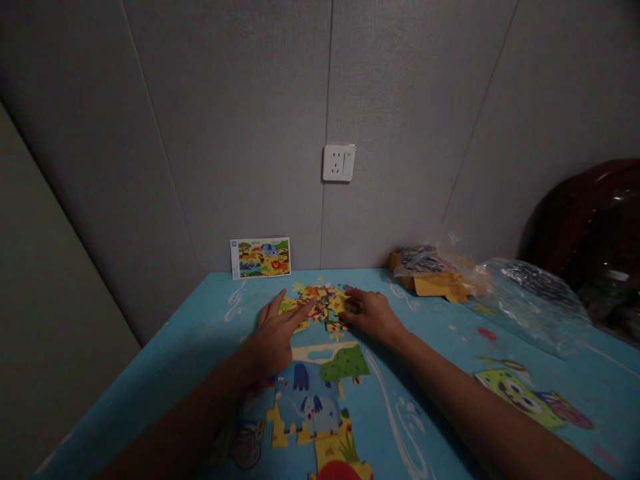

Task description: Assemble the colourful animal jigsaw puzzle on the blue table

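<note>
A heap of loose jigsaw puzzle pieces (320, 308), mostly yellow, lies on the blue tablecloth. My left hand (277, 333) rests at the heap's left side, its fingers spread and touching the pieces. At the right side of the heap is my right hand (373, 313), fingers bent with thumb and fingertips apart against the pieces; no piece shows lifted in it. Nearer to me lies a joined part of a puzzle (320, 400), showing blue elephants, a green tree and yellow ground. My left forearm hides some of its left side, and its bottom runs out of view.
A small picture card (263, 259) of the animal scene leans on the wall behind the table. Right of it, a plastic-covered orange packet (435, 277) and a crumpled clear bag (535, 303) lie on the cartoon-printed tablecloth (200, 347). A wall socket (339, 163) sits above.
</note>
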Action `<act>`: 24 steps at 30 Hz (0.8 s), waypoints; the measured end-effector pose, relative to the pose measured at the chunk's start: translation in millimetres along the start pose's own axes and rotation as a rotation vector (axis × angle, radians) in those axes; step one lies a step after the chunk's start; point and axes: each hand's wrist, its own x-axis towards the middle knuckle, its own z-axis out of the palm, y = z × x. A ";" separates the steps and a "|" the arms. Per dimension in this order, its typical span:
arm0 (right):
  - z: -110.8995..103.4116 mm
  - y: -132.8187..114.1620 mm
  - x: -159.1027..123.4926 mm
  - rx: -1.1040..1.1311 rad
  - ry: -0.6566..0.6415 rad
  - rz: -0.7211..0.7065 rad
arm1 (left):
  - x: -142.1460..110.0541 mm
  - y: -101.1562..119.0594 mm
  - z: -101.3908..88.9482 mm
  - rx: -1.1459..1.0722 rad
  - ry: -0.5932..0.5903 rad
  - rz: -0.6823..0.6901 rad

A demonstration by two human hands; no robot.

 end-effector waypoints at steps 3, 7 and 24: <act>0.4 0.1 1.0 0.022 0.014 -0.001 | 0.1 1.1 -0.2 0.003 0.000 0.006; -2.3 -2.9 0.6 0.025 0.113 0.007 | 0.1 2.6 -0.5 0.016 -0.004 0.011; -11.6 3.9 -4.1 -0.024 0.087 -0.123 | 5.7 -1.4 -3.3 0.041 0.099 -0.262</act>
